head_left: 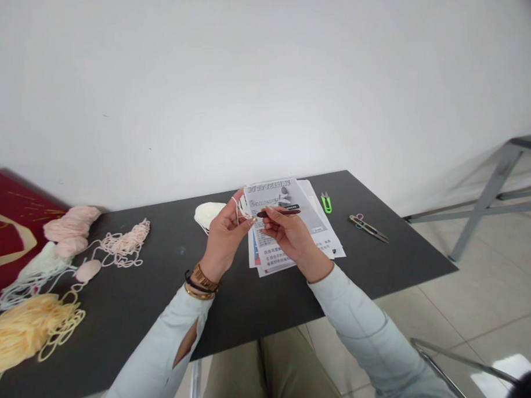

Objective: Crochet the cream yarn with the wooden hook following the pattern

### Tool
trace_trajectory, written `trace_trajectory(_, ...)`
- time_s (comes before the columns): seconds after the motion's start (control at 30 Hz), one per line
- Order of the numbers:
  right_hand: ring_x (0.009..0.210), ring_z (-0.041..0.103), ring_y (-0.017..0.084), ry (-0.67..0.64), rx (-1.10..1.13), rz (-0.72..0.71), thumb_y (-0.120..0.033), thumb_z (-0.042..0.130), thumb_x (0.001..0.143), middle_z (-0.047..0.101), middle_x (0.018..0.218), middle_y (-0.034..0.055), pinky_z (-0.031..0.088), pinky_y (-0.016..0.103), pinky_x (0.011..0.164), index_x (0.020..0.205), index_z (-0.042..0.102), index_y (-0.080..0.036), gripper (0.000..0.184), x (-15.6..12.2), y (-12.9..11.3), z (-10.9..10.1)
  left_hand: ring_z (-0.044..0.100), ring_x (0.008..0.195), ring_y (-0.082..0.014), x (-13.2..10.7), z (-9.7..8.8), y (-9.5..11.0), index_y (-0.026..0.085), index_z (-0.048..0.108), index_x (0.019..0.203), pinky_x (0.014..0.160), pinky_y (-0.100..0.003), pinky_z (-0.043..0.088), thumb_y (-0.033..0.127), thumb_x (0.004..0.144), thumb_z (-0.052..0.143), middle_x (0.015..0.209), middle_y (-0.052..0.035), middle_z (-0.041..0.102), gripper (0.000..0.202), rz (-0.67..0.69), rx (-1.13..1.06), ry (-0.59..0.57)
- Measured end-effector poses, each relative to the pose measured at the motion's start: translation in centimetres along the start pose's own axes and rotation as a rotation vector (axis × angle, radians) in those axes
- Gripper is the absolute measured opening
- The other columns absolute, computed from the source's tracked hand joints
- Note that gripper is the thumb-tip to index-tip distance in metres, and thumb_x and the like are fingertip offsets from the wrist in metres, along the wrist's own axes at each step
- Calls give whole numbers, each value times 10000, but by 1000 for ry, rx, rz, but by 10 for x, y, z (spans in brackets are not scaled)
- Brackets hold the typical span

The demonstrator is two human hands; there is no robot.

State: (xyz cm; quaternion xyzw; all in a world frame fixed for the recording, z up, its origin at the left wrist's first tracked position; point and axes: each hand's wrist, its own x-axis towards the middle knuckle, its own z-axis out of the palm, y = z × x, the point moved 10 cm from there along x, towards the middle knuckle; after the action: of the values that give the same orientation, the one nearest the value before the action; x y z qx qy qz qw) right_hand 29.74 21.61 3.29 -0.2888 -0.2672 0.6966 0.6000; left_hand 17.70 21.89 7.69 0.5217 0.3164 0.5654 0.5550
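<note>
In the head view my left hand (228, 232) pinches white yarn (238, 204), which loops over its raised fingers. My right hand (286, 230) grips a dark brown crochet hook (291, 211) like a pencil, its tip pointing left at the yarn by my left fingertips. The small piece of work between the hands is too fine to make out. A ball of white yarn (207, 215) lies on the table just left of my left hand. Beneath both hands sits a stack of printed sheets (308, 209) with Chinese text and a picture.
On the dark table (157, 300) lie green thread snips (326, 203) and scissors (368, 227) to the right. Pink yarn (73, 227), a loose pink tangle (127, 243) and yellow yarn (21, 332) lie left, beside a red bag (12, 225). A white wall rises behind.
</note>
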Motion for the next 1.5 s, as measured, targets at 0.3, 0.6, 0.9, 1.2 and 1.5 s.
trace_trajectory(0.3, 562, 645, 80, -6, 65, 22, -237, 777, 698, 710, 639, -9, 600, 188, 599, 808, 717, -140, 159, 0, 6, 3, 579, 648, -62, -7, -2, -9, 252, 516, 1314, 783, -224, 469, 86, 712, 713, 685, 59, 652, 655, -34, -294, 108)
trace_trajectory(0.6, 562, 619, 67, -44, 155, 65, -292, 739, 755, 667, 609, -26, 593, 186, 639, 781, 695, -142, 158, 1, 9, 3, 640, 735, -103, -9, 12, -2, 272, 486, 1343, 859, -274, 466, 104, 724, 713, 723, 40, 688, 681, -72, -307, 12)
trace_trajectory(0.9, 545, 549, 59, -15, 106, -26, -352, 761, 716, 596, 580, -50, 591, 205, 612, 744, 674, -158, 215, -2, -6, 6, 648, 796, -114, -12, 16, 1, 259, 558, 1280, 872, -279, 482, 101, 729, 707, 933, -8, 726, 593, -78, -213, -33)
trace_trajectory(1.2, 572, 522, 66, 40, -66, -182, -392, 753, 704, 563, 622, -44, 570, 190, 563, 733, 669, -175, 235, -6, -30, 2, 655, 806, -128, -14, 15, 5, 267, 519, 1321, 856, -282, 501, 105, 713, 724, 894, -4, 726, 661, -78, -154, -31)
trace_trajectory(1.5, 558, 483, 73, 21, -156, -270, -397, 745, 703, 549, 644, -45, 574, 225, 578, 727, 645, -198, 223, -8, -43, 4, 637, 714, -123, -16, 18, 5, 258, 523, 1318, 830, -303, 502, 105, 707, 722, 737, 23, 695, 661, -91, -151, -52)
